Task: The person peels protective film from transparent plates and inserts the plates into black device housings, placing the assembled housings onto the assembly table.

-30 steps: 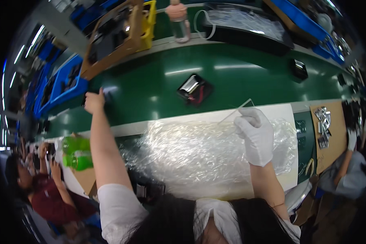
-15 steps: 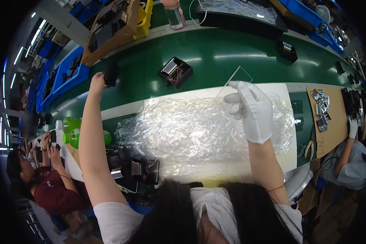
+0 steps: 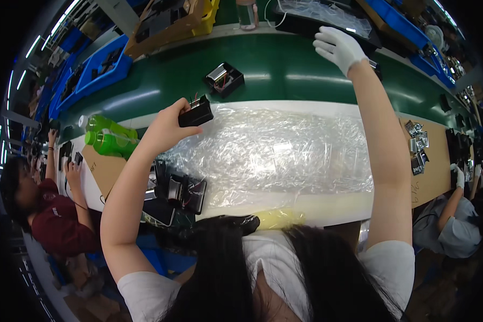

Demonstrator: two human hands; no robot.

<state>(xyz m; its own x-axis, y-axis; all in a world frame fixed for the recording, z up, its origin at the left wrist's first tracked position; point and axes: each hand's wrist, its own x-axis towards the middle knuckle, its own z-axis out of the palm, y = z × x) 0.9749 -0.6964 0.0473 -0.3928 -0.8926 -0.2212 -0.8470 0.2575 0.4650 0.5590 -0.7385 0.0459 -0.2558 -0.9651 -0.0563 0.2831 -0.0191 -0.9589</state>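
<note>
My bare left hand [image 3: 168, 127] grips a small black plastic box [image 3: 199, 112] by its side, over the left end of the clear plastic wrap [image 3: 284, 153]. Thin wires poke up from that box. Stretched far forward, my white-gloved right hand [image 3: 338, 49] hovers by the black tray [image 3: 303, 28] of clear sheets. Its fingers are extended, and I see nothing in them. Another open black box [image 3: 224, 79], holding a silver block and red wires, sits on the green belt [image 3: 161, 75] between the hands.
Green bottles [image 3: 110, 134] stand left of the wrap. More black boxes [image 3: 185, 192] lie near my left elbow. Cardboard with silver packets [image 3: 417, 145] is at the right. Blue bins [image 3: 102, 70] line the far left. Co-workers sit on both sides.
My left hand has come back toward me and rightward with the black box. My right hand has moved forward to the tray; the clear pane it held no longer shows.
</note>
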